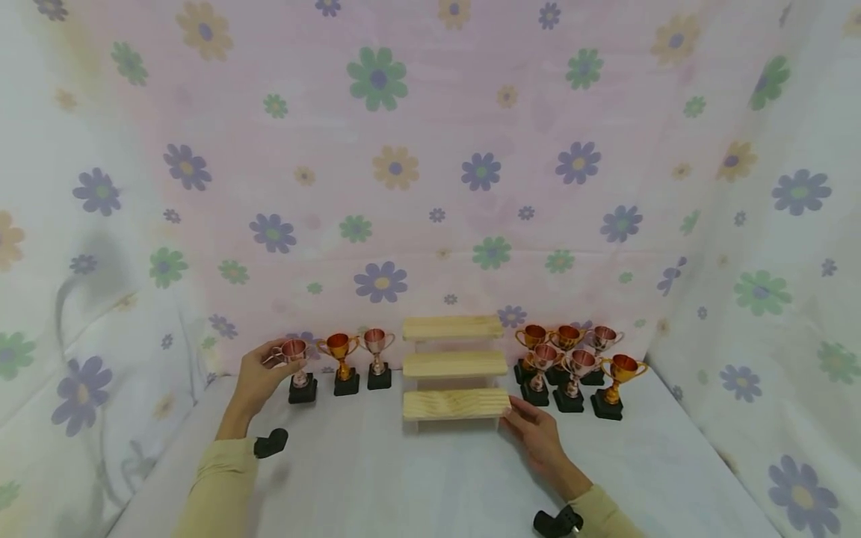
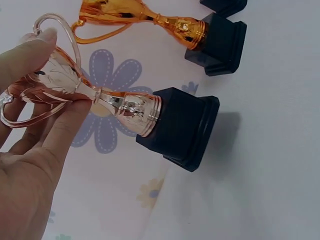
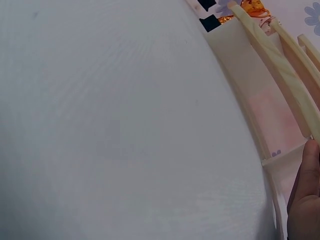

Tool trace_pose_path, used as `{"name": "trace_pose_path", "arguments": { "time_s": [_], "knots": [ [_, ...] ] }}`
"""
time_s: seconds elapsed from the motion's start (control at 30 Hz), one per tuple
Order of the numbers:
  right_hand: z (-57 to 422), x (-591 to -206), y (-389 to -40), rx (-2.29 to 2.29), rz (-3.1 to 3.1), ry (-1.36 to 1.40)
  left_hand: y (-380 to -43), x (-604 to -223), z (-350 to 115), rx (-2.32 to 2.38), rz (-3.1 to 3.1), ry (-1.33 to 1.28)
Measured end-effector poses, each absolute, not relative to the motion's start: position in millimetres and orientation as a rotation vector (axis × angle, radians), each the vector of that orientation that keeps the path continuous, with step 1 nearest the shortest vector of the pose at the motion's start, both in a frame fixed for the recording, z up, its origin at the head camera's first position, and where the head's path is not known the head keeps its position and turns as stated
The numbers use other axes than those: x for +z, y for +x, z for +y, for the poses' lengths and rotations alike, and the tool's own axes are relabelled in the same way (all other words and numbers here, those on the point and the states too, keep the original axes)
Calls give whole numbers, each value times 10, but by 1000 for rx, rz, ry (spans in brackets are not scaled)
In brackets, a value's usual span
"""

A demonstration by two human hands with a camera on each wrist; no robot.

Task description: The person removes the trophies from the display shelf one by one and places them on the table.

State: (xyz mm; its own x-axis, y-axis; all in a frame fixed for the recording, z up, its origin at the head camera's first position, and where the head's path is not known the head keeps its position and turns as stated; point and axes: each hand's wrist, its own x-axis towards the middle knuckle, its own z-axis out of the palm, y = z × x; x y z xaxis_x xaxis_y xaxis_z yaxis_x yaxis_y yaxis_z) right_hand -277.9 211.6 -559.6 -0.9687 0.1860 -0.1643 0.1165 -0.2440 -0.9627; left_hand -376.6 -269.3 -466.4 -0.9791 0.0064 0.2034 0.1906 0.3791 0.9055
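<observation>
My left hand (image 1: 261, 379) holds a rose-gold trophy cup (image 2: 62, 75) by its bowl, thumb on one side and fingers on the other. Its black square base (image 2: 175, 125) faces down; I cannot tell whether it touches the table. To its right stand a gold trophy (image 1: 341, 362) and another rose-gold trophy (image 1: 378, 355). My right hand (image 1: 538, 433) grips the right end of the lowest plank of a three-step wooden shelf (image 1: 457, 403). In the right wrist view the thumb lies against the plank's edge; the other fingers are mostly hidden.
Several gold and rose-gold trophies (image 1: 570, 373) stand close together right of the shelf. A white cloth (image 1: 350, 478) covers the table. Flower-patterned fabric (image 1: 430, 187) hangs behind and along both sides.
</observation>
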Motion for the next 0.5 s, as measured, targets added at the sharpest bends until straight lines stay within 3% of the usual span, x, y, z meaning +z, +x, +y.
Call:
{"name": "trace_pose_path", "arguments": {
  "time_s": [0.5],
  "knots": [
    [2125,-5621,-2792,2409,-1885,-369,-3930,-4880,-2681,-1737,-2456,-13]
  ]
}}
